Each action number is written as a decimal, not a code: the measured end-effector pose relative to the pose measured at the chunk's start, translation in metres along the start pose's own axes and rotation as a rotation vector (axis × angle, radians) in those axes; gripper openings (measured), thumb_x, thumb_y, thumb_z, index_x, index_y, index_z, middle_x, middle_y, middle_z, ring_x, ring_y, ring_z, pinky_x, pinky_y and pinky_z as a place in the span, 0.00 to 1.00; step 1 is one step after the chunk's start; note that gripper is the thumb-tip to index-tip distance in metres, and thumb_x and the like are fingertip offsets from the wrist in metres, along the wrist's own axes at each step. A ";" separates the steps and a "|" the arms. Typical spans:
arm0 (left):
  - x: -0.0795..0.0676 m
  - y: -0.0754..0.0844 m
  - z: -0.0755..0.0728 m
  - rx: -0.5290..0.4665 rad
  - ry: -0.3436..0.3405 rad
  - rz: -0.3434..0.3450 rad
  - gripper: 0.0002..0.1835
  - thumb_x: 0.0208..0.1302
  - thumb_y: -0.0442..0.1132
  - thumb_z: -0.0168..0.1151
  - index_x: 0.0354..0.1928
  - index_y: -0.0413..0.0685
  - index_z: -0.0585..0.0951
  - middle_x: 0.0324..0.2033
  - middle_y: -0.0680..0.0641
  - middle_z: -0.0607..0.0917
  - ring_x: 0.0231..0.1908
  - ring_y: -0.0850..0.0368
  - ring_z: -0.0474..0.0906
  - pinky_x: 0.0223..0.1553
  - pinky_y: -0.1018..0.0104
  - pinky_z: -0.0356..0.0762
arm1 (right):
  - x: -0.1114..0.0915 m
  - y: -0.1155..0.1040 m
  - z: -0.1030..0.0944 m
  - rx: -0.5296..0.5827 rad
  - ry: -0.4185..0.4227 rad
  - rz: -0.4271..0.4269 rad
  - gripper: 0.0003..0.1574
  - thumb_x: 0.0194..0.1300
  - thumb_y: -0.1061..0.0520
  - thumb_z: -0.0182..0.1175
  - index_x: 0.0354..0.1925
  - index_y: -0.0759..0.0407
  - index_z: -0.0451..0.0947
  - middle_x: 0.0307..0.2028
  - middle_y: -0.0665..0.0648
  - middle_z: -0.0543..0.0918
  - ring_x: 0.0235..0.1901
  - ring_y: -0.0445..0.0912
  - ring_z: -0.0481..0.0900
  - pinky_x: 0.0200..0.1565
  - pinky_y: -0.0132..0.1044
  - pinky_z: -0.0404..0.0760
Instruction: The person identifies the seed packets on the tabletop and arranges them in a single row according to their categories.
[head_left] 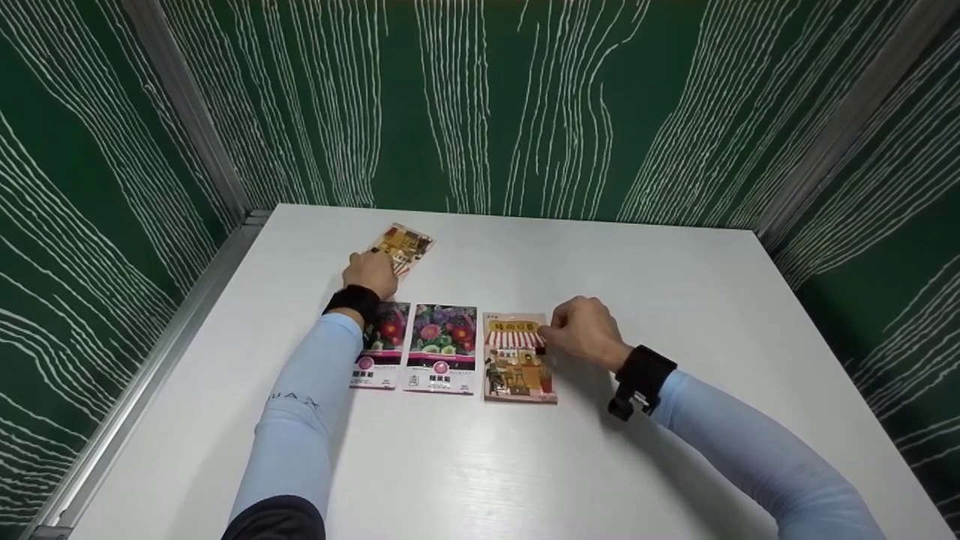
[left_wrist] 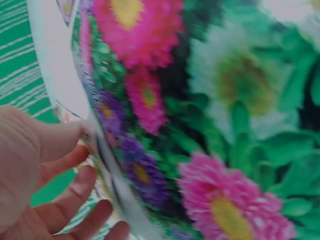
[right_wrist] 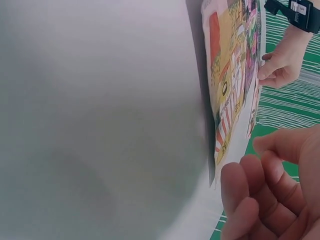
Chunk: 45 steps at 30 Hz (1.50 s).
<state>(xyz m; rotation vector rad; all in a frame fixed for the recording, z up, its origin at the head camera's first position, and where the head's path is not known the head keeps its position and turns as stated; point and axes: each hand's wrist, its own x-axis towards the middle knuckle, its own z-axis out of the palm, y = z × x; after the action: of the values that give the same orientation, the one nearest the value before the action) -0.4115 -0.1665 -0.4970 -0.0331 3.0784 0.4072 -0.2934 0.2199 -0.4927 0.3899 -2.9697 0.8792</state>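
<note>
At the back left of the table, my left hand (head_left: 371,273) pinches the near end of a yellow-and-red illustrated packet (head_left: 406,244) between thumb and fingers. It lies slanted. My left wrist partly covers a flower-picture packet (head_left: 379,367), seemingly a seed packet. A matching flower packet (head_left: 442,349) lies beside it, upright to me. To the right, an illustrated packet (head_left: 519,360) with a striped awning completes the row. My right hand (head_left: 585,330) is at this packet's right edge, fingers loosely bent. In the right wrist view that hand (right_wrist: 280,197) holds nothing and appears apart from the packet.
The packets lie on a white table (head_left: 480,465). Green panels with white wavy lines (head_left: 480,105) stand behind it and on both sides. Metal frame posts (head_left: 191,97) mark the corners.
</note>
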 end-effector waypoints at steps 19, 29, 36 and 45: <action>0.006 -0.022 0.002 -0.220 0.082 -0.080 0.43 0.67 0.42 0.77 0.81 0.37 0.70 0.70 0.24 0.73 0.71 0.25 0.74 0.71 0.31 0.79 | -0.001 0.001 -0.002 0.066 0.084 0.045 0.21 0.71 0.46 0.72 0.52 0.61 0.88 0.59 0.68 0.91 0.58 0.64 0.88 0.62 0.61 0.82; 0.001 -0.030 -0.005 -0.508 0.246 -0.081 0.49 0.70 0.33 0.71 0.88 0.44 0.57 0.65 0.22 0.84 0.65 0.25 0.84 0.68 0.35 0.81 | 0.001 -0.001 -0.008 0.070 0.071 0.030 0.23 0.71 0.49 0.72 0.55 0.63 0.87 0.63 0.70 0.90 0.65 0.67 0.86 0.68 0.64 0.80; -0.005 -0.019 -0.014 -0.683 0.296 -0.062 0.21 0.77 0.39 0.68 0.65 0.36 0.83 0.49 0.31 0.90 0.46 0.41 0.86 0.44 0.56 0.77 | 0.001 0.001 -0.014 0.089 0.098 0.022 0.23 0.72 0.50 0.72 0.56 0.65 0.87 0.60 0.71 0.90 0.63 0.69 0.85 0.65 0.65 0.79; -0.012 0.004 -0.021 -0.784 0.248 0.010 0.18 0.80 0.40 0.66 0.64 0.39 0.85 0.50 0.35 0.91 0.47 0.48 0.88 0.40 0.66 0.80 | 0.006 -0.003 -0.016 0.126 0.081 0.040 0.25 0.73 0.50 0.72 0.59 0.67 0.85 0.61 0.71 0.89 0.64 0.70 0.86 0.66 0.64 0.84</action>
<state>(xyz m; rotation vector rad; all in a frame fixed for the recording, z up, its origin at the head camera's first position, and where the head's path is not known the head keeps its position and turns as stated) -0.4003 -0.1684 -0.4751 -0.0939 2.9062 1.6771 -0.2993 0.2249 -0.4776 0.2913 -2.8665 1.0631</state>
